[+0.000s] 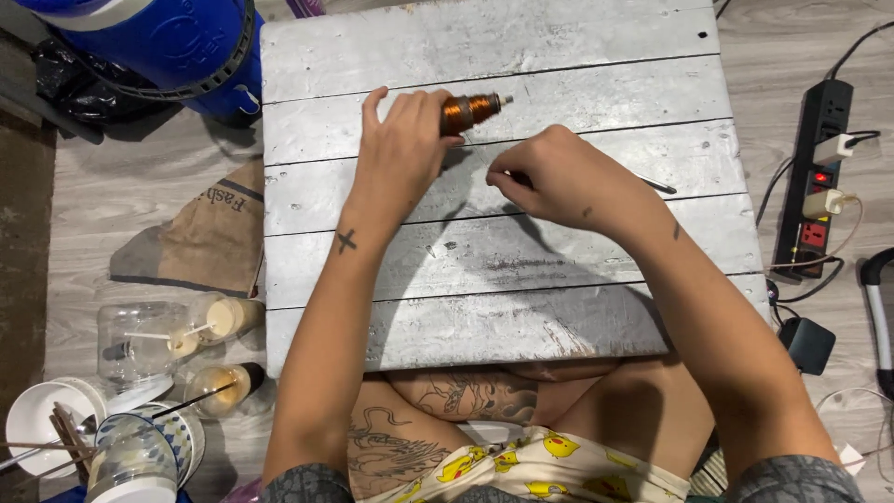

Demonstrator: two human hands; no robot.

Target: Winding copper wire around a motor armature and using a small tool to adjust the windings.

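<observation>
Copper-coloured wire wound tight on a small spool with a metal tip (470, 111) is what the left hand (402, 149) holds, fingers curled around its near end, above the second plank from the far edge of the silver-painted wooden tabletop (596, 47). The spool lies roughly level, tip pointing to the right edge. The right hand (559, 177) hovers just beside it, nearer the middle of the tabletop, with thumb and forefinger pressed together as if pinching something very fine; whether a strand of wire runs between hand and spool is too thin to tell. A slim dark rod-like tool (657, 185) pokes out from behind the right hand toward the right edge.

To handle a coil like this well, I judge that the left grip should stay firm but not crush the windings, and the pinching fingers should hold any strand taut and in line with the spool so the turns lie flat rather than cross.

Off the left edge, on the floor, stand a blue plastic barrel (154, 47), a brown paper bag (200, 237), clear glass jars (168, 340) and white bowls (47, 414). Off the right edge lies a black power strip with plugs (819, 177).
</observation>
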